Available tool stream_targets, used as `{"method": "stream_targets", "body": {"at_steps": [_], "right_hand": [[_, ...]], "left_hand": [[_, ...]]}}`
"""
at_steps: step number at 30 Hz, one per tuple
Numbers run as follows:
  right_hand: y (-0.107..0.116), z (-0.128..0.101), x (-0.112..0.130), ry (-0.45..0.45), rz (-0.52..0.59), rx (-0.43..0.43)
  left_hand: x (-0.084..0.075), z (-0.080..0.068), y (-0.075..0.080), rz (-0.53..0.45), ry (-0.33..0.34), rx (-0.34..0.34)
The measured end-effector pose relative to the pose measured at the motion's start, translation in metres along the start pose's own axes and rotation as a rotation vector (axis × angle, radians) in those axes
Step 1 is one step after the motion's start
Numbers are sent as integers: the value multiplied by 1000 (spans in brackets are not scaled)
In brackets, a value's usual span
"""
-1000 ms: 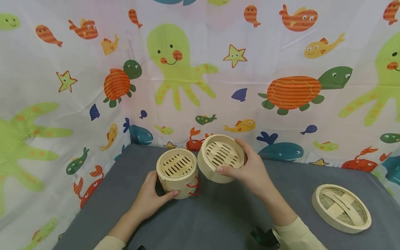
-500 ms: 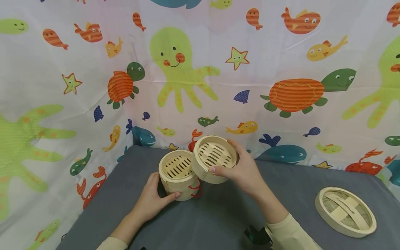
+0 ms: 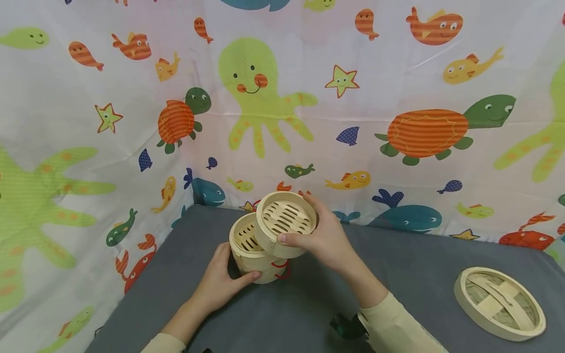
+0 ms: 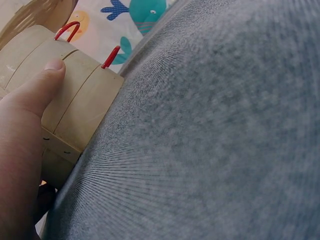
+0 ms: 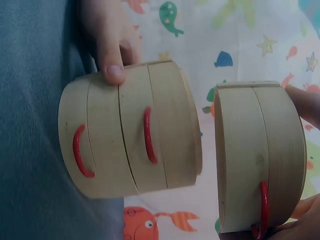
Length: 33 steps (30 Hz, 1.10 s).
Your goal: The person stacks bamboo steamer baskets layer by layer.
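Left hand (image 3: 220, 282) grips the lower steamer basket (image 3: 252, 255) standing on the grey worktop (image 3: 397, 274); right hand (image 3: 324, 240) clasps a second basket tier (image 3: 284, 225) — held tilted, just above & overlapping the lower one's rim. Bamboo lid (image 3: 499, 303) lies well right of it — upside down.

We wear pale cream long sleeves on both arms, the cuffs ending at the wrists; our left hand (image 3: 219, 283) and right hand (image 3: 327, 242) are bare, and a dark green strap-mounted device (image 3: 346, 327) sits under our right forearm
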State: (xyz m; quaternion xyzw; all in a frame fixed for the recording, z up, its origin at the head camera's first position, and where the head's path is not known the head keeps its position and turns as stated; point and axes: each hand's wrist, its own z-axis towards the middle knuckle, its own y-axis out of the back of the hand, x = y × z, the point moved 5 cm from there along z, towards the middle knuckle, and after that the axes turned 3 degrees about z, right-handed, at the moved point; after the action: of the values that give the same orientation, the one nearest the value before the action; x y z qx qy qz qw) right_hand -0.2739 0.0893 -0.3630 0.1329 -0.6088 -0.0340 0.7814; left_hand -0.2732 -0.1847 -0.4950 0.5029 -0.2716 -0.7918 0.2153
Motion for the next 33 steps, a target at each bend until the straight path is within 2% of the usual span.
{"method": "stream_targets", "body": {"at_steps": [8,14,23,33], "right_hand": [[-17,7,2,-13,7,-7],[-29,14,5,13,53,28],[-46,21,9,40,-6,22],[-56,24,9,0,-61,-23]], "left_hand": [[0,2,1,4,-4,11],[1,1,0,-3,-9,13],[4,2,1,-20,-16,2],[4,2,0,-8,5,26]]}}
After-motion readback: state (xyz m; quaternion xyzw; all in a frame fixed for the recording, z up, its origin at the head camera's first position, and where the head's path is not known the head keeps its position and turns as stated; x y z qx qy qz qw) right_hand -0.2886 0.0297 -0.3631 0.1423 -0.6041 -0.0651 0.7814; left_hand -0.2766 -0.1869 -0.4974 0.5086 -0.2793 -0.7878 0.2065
